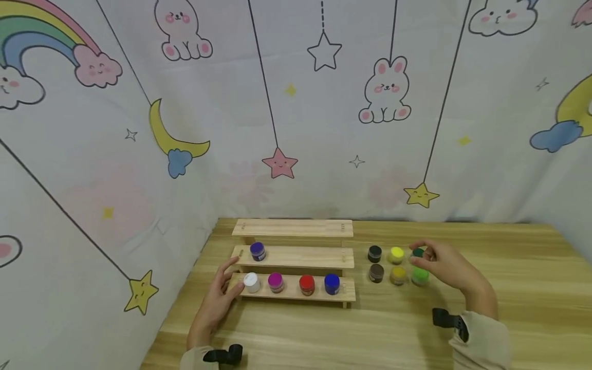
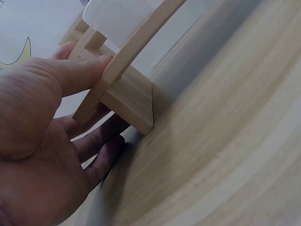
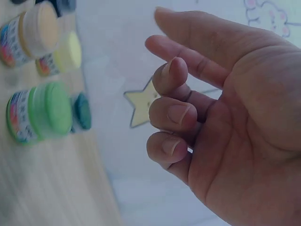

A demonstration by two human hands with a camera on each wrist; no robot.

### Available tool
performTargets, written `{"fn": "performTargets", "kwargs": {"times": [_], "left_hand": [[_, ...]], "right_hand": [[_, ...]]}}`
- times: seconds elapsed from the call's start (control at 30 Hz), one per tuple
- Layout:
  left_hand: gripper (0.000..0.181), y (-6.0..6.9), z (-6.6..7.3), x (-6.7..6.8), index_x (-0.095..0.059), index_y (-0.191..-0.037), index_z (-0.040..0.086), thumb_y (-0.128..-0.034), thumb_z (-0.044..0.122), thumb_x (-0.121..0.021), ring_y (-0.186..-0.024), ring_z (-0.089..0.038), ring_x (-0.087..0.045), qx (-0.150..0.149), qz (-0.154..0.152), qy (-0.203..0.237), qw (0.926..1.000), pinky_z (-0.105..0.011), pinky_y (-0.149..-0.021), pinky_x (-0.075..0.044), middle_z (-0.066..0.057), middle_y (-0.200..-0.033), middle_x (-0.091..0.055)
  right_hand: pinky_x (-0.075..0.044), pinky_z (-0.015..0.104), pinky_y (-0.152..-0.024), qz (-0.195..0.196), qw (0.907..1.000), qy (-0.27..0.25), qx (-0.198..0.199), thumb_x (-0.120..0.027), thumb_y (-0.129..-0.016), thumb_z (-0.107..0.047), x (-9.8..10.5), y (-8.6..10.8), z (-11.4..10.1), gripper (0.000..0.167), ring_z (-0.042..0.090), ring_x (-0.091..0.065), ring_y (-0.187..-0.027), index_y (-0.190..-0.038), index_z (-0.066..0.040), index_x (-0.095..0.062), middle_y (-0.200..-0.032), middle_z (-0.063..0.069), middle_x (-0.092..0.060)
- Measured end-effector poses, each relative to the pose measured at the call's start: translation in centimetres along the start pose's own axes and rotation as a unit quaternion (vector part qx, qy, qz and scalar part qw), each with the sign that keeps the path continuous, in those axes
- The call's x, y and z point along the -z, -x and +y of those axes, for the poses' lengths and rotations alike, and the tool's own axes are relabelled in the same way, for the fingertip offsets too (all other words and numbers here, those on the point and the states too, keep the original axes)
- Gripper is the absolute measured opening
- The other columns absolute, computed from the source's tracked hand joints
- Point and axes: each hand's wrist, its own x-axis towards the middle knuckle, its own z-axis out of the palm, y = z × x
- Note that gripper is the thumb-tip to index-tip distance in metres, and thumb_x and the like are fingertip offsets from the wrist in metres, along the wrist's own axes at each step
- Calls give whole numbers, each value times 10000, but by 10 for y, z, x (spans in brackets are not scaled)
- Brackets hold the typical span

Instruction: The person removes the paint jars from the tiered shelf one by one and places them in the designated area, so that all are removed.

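Observation:
A three-step wooden rack (image 1: 296, 257) stands on the table, and my left hand (image 1: 214, 303) holds its left end. In the left wrist view the thumb lies against the shelf end (image 2: 127, 49), with the other fingers round the side below. On the bottom step stand a white paint pot (image 1: 252, 282), a magenta pot (image 1: 275, 282), a red pot (image 1: 307, 284) and a blue pot (image 1: 332, 283); a purple pot (image 1: 257, 251) is on the middle step. My right hand (image 1: 448, 267), fingers loosely curled and holding nothing, hovers above a dark green pot (image 1: 418, 253) and a light green pot (image 1: 420, 276).
Left of the right hand, more pots stand on the table: black (image 1: 374, 253), yellow (image 1: 396, 255), brown (image 1: 376, 273) and ochre yellow (image 1: 398, 275). A printed cloth (image 1: 324, 195) hangs behind the wooden table (image 1: 370, 339) and along its left side.

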Motion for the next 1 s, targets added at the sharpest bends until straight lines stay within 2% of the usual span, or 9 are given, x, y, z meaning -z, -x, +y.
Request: {"fn": "performTargets", "kwargs": {"times": [0.2, 0.4, 0.6, 0.67, 0.83, 1.0], "left_hand": [[596, 1, 0, -2, -340, -1527, 148, -1000, 82, -609, -1415, -466, -303, 112, -94, 30, 9999, -668, -1154, -151, -165, -1600, -283], [594, -2, 3, 2, -340, -1528, 175, -1003, 59, -594, -1419, -452, -293, 194, 7, 13, 9998, -660, -1167, -108, -139, -1610, -260], [607, 1, 2, 4, -340, -1532, 183, -999, 67, -607, -1425, -459, -290, 269, -4, -66, 9996, -658, -1166, -125, -147, -1612, -254], [612, 2, 1, 3, -345, -1531, 179, -994, 62, -613, -1430, -481, -271, 239, -7, -73, 9997, -664, -1161, -131, -155, -1618, -243], [611, 1, -1, 0, -342, -1535, 172, -996, 63, -609, -1439, -514, -217, 132, -75, -40, 9999, -664, -1161, -134, -151, -1639, -190], [605, 4, 0, 1, -342, -1532, 161, -997, 37, -596, -1442, -501, -220, 177, -39, -13, 9998, -648, -1171, -126, -139, -1637, -198]], "right_hand": [[-419, 291, -553, 125, 9986, 319, 392, -571, -1036, -299, -6, -2, -35, 395, 130, -477, -631, -1318, -22, -569, -789, 32, -565], [-439, 295, -569, 267, 9946, 558, 836, -589, -1028, -264, -19, -11, -69, 319, 152, -508, -644, -1283, -73, -604, -848, -22, -603], [-462, 302, -631, 319, 9923, 561, 1058, -595, -1026, -247, -32, -15, -87, 296, 163, -541, -750, -1277, -90, -612, -922, -21, -635], [-464, 304, -629, 293, 9917, 482, 1157, -593, -1027, -229, -37, -16, -93, 294, 160, -539, -738, -1282, -84, -608, -937, -9, -641], [-462, 295, -576, 230, 9867, 431, 1547, -623, -1006, -169, -57, -26, -107, 268, 136, -517, -641, -1252, -64, -622, -934, -2, -640], [-494, 292, -613, -86, 9836, 362, 1763, -632, -997, -178, -85, -40, -122, 265, 143, -562, -715, -1238, -67, -625, -989, 15, -645]]}}
